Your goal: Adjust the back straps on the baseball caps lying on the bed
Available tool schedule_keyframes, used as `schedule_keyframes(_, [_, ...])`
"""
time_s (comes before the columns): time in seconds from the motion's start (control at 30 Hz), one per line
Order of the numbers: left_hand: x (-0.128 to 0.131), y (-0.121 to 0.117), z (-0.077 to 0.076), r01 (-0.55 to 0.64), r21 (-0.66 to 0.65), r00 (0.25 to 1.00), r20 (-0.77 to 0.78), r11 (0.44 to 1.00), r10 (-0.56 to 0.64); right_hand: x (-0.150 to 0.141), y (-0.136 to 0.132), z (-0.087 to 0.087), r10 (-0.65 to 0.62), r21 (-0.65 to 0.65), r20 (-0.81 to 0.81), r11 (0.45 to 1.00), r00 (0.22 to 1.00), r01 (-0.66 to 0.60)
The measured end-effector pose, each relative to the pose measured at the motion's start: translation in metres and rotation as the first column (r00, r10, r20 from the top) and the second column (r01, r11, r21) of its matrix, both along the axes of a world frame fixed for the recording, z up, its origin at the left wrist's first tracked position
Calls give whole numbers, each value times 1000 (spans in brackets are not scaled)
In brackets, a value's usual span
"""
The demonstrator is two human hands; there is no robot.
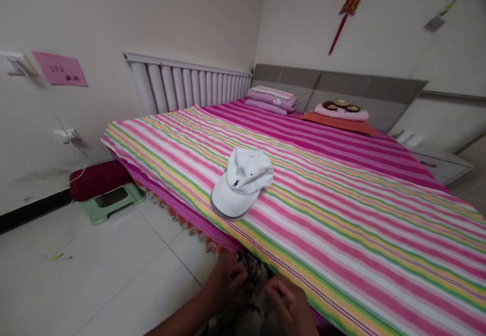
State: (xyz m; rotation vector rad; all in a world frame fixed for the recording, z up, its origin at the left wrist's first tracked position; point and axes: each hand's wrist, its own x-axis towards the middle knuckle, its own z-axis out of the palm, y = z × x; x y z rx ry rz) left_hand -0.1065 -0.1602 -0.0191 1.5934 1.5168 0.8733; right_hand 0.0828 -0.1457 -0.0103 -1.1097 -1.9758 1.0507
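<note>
My left hand [227,281] and my right hand [289,303] are low at the bottom of the view, just below the near edge of the bed [341,235]. Both have fingers curled on a dark patterned cloth [253,270] between them; the picture is blurred there. A white cap [243,180] with a small dark logo lies on the striped bedspread, a little beyond my hands, its brim toward the bed's edge.
The bed carries a pink, yellow and green striped cover. Folded purple bedding [271,99] and a pink pillow on an orange one [341,112] lie by the headboard. A green stool with a red cushion [102,189] stands left, by the white radiator [190,83]. White tile floor at left.
</note>
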Motion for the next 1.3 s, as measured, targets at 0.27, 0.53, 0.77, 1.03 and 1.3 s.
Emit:
schedule_keyframes(0.27, [22,51,103,-32,73,985,171,997,19,11,23,96,-387,-459,-675,887,628,53])
schedule_keyframes(0.53, [40,57,132,67,131,995,66,989,-76,20,30,118,-456,-513,-718,857,526,44])
schedule_keyframes(0.77, [44,61,141,67,166,987,130,984,-90,19,29,121,-446,-482,-717,872,535,81])
schedule_keyframes(1.03, [35,61,101,0,-15,956,295,1000,5,12,23,96,-373,-496,-550,866,747,67])
schedule_keyframes(1.3, [-16,54,37,-415,-438,363,724,797,586,-1,23,30,-290,-624,-365,781,884,-2])
